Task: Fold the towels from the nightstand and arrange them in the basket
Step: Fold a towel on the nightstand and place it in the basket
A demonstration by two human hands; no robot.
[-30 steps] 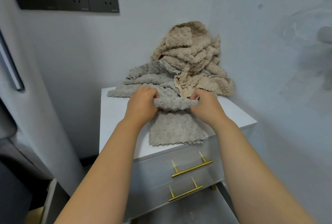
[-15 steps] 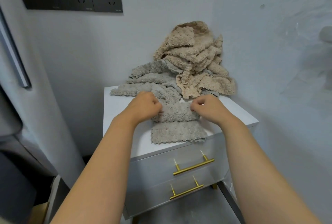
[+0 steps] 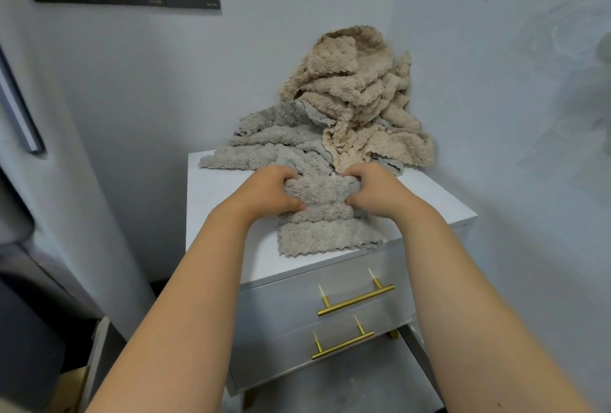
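On nightstand (image 3: 208, 187): left hand (image 3: 267, 194), right hand (image 3: 377, 191) fingers grip grey towel (image 3: 327, 230); beige towels (image 3: 357, 98) heaped behind.

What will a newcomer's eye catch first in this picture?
The left hand and right hand grip a bunched grey towel on the white nightstand. Behind it, a heap of beige towels rises in the wall corner. Two gold handles shine on the drawers below.

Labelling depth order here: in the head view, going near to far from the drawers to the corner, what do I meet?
From the front: lower brass handle → upper brass handle → front gray towel, gripped by left hand and right hand → beige towel heap in the corner.
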